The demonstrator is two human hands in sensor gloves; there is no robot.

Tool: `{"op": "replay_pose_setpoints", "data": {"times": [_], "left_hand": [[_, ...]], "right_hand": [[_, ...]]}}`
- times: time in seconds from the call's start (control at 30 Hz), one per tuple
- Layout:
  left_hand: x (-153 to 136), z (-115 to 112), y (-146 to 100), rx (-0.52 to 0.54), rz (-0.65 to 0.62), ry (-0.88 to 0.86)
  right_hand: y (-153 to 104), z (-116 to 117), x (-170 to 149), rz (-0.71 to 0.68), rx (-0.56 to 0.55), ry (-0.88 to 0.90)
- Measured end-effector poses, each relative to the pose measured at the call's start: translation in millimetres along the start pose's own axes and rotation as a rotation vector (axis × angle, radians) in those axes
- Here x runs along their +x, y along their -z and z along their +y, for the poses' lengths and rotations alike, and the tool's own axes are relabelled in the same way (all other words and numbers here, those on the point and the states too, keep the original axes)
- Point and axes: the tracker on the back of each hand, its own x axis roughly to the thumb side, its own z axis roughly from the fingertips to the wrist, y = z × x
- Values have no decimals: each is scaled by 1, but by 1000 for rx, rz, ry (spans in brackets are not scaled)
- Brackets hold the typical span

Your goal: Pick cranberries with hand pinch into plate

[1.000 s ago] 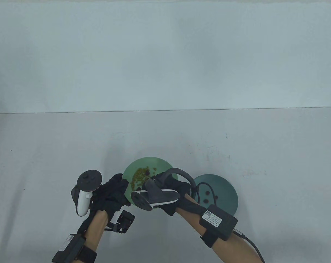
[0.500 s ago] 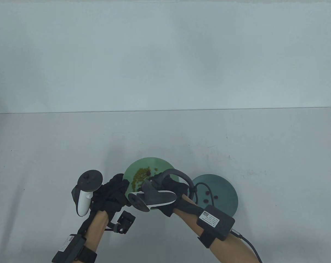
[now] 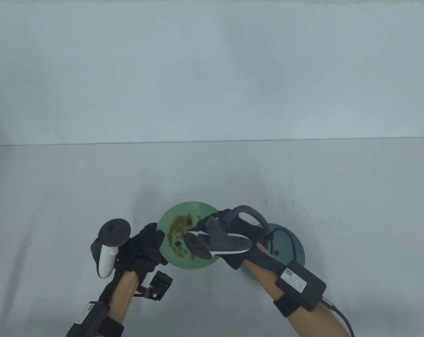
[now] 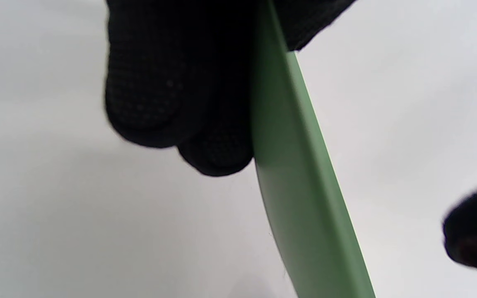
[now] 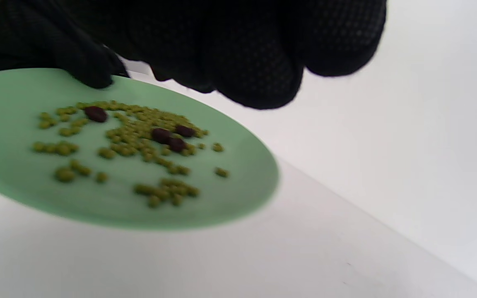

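A light green plate (image 3: 170, 218) holds many small green beans (image 3: 178, 226) and a few dark cranberries (image 3: 189, 222); they also show in the right wrist view (image 5: 162, 134) on that plate (image 5: 230, 194). My left hand (image 3: 156, 236) grips the plate's left rim (image 4: 300, 186) with its fingers (image 4: 160, 91). My right hand (image 3: 238, 228) hovers over the plate's right edge, fingers (image 5: 238, 70) bunched together. In the left wrist view its fingertip (image 4: 470, 231) seems to pinch a dark reddish bit. A dark teal plate (image 3: 296, 245) to the right holds a cranberry (image 3: 276, 252); my right arm covers much of it.
The two plates stand close together near the front of the white table (image 3: 92, 182). A cable (image 3: 284, 231) from my right wrist loops over the teal plate. A pale wall rises behind the table's far edge.
My right hand has lifted off the middle of the green plate and moved right, toward the teal plate. The left hand has stayed on the rim.
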Motion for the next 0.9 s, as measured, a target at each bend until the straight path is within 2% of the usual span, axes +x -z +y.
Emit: {"op": "replay_pose_setpoints", "data": {"times": [0.2, 0.4, 0.63, 0.9], "left_hand": [[0, 1, -1, 10, -3, -1], [1, 2, -1, 12, -10, -3], [1, 2, -1, 9, -9, 5], [2, 0, -2, 5, -8, 17]], "right_hand": [[-28, 19, -41, 112, 51, 14], [-48, 63, -69, 208, 152, 29], [-61, 113, -77, 259, 265, 53], [-62, 151, -79, 274, 360, 68]]}}
